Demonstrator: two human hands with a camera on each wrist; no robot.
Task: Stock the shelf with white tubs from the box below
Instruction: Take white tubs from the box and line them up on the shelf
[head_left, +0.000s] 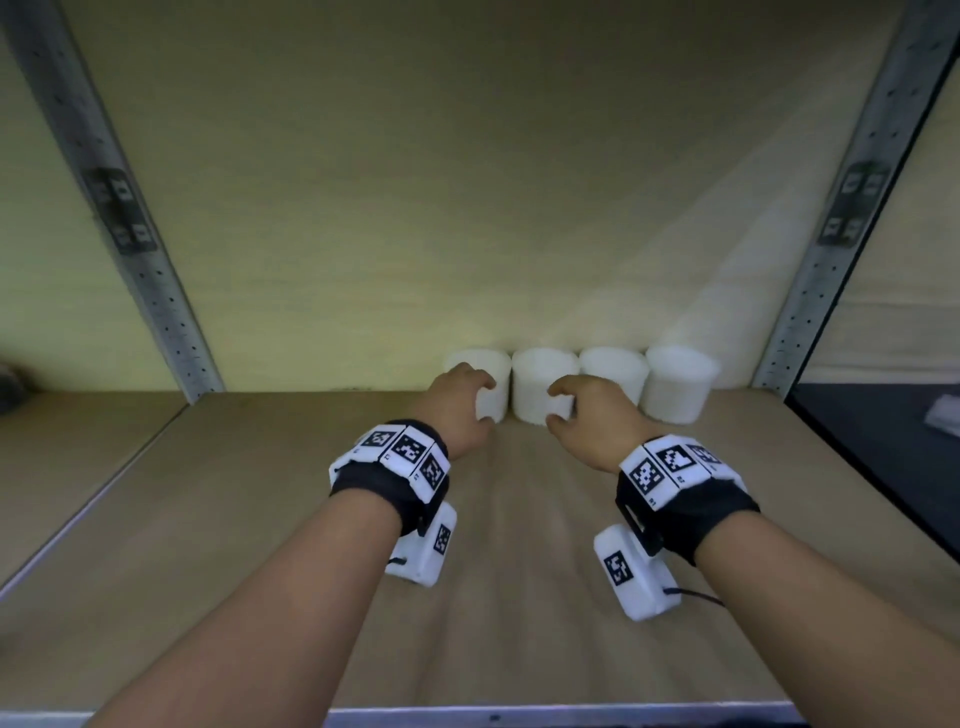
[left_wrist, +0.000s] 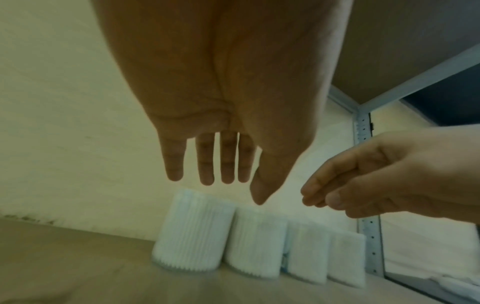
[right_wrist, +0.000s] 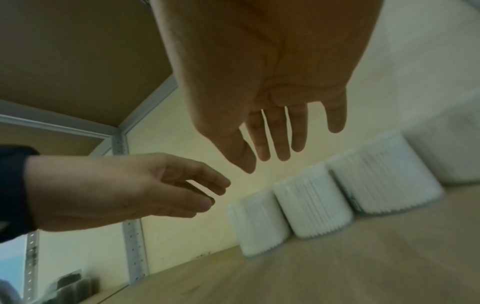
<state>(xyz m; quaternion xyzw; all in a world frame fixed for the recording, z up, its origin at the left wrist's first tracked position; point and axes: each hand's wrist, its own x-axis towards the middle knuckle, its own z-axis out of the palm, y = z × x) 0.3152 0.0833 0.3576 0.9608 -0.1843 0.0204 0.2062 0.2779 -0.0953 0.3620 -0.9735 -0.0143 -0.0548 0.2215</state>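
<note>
Several white ribbed tubs stand side by side against the back wall of the wooden shelf (head_left: 519, 571): the leftmost tub (head_left: 493, 369), its neighbour (head_left: 540, 379), and further tubs (head_left: 675, 384) to the right. My left hand (head_left: 480, 402) hovers in front of the leftmost tub (left_wrist: 192, 232), fingers loosely spread and holding nothing. My right hand (head_left: 558, 405) hovers in front of the second tub (right_wrist: 311, 201), also relaxed and empty. In the wrist views both hands (left_wrist: 233, 191) (right_wrist: 262, 164) are in the air, short of the tubs. The box is out of view.
Grey perforated metal uprights (head_left: 130, 234) (head_left: 841, 234) frame the bay on both sides. The shelf's metal front edge (head_left: 519, 717) runs along the bottom. Bare board lies left of the tub row. Dark items (right_wrist: 72, 288) sit on the neighbouring shelf to the left.
</note>
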